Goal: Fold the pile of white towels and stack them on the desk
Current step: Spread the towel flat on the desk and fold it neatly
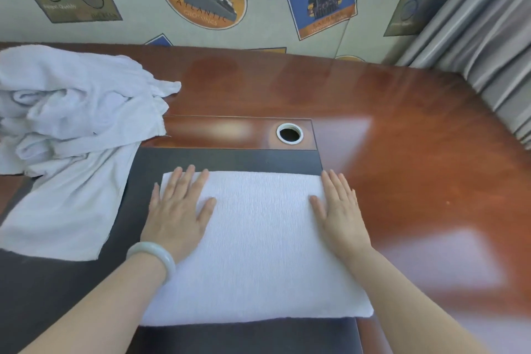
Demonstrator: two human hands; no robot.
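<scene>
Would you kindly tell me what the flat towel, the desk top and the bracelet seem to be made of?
The flat towel looks like white cotton terry: matte, finely ribbed pile. The desk top seems lacquered reddish wood or veneer: glossy, with bright reflections. The bracelet may be pale jade or glass: smooth, milky, slightly translucent.

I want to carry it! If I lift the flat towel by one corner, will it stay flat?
Probably not. The towel looks soft like the crumpled pile, so it would likely droop and unfold. Being thin cloth, it is probably light.
</scene>
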